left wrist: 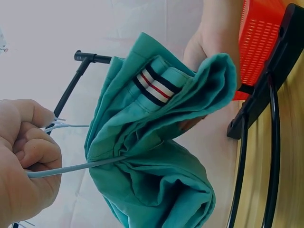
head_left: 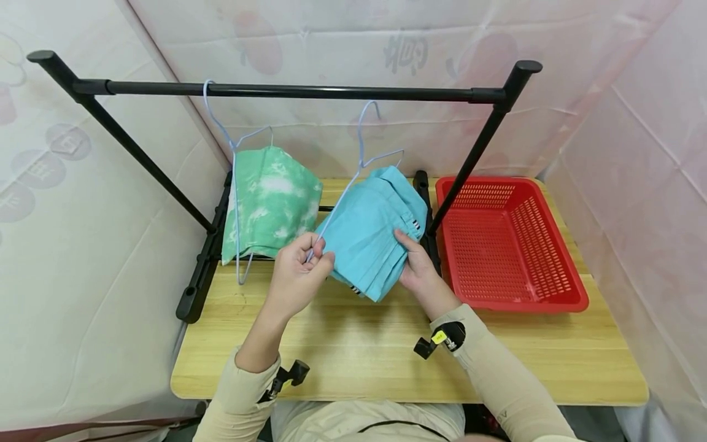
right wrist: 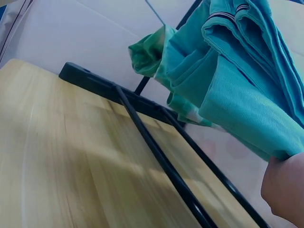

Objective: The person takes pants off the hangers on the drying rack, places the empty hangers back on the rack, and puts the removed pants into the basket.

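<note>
My left hand (head_left: 301, 270) grips the lower end of a light-blue hanger (head_left: 360, 144) with curled fingers. In the left wrist view, the wire (left wrist: 71, 169) runs from that fist (left wrist: 28, 161) into folds of cloth. This cloth is a folded pair of blue shorts (head_left: 375, 227) with striped trim, draped over the hanger. My right hand (head_left: 422, 270) holds the shorts' right side, thumb on top and the other fingers hidden beneath. The hanger's hook shows just below the black bar (head_left: 331, 91), seemingly apart from it. To the left, a green-and-white tie-dye garment (head_left: 270, 202) hangs on another hanger (head_left: 235, 184).
A black rack stands on the wooden table (head_left: 353, 362), its slanted posts (head_left: 469, 166) rising on both sides. A red perforated basket (head_left: 516, 304) with nothing in it sits at the right. Pale printed curtains (head_left: 635, 184) surround the table.
</note>
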A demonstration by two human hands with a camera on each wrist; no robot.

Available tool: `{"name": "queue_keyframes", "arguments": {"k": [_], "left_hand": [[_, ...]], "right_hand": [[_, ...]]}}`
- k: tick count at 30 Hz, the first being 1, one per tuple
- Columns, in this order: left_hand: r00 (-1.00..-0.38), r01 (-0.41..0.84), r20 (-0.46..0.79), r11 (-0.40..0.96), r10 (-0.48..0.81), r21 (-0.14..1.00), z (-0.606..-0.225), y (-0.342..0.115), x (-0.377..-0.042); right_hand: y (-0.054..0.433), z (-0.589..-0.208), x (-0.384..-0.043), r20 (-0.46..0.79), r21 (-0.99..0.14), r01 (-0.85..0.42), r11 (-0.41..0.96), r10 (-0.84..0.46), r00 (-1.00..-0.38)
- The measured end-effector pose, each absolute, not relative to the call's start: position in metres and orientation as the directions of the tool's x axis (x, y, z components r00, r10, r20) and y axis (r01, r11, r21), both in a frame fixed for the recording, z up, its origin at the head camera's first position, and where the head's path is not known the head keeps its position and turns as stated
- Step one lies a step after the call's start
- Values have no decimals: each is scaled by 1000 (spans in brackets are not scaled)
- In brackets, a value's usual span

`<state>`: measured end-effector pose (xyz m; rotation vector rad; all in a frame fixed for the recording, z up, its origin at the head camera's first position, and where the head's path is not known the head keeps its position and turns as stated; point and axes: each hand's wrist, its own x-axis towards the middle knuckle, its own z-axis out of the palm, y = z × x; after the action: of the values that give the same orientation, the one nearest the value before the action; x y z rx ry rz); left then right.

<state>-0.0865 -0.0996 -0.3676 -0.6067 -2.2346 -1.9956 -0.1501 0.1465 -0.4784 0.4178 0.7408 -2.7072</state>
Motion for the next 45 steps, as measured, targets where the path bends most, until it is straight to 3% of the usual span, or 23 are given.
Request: {"name": "queue_keyframes", "arguments": {"k": [28,45], "left_hand": [[-904,360,332,62,271,931,-373,-97,-90],[-908,337,299,90,294,937,-375,-93,-92]], "right_hand": [[155,-437,-151,-294,-585,277,-762,-119,-948],[160,-430,-151,-155,-598,181,-781,-108,-982]]}}
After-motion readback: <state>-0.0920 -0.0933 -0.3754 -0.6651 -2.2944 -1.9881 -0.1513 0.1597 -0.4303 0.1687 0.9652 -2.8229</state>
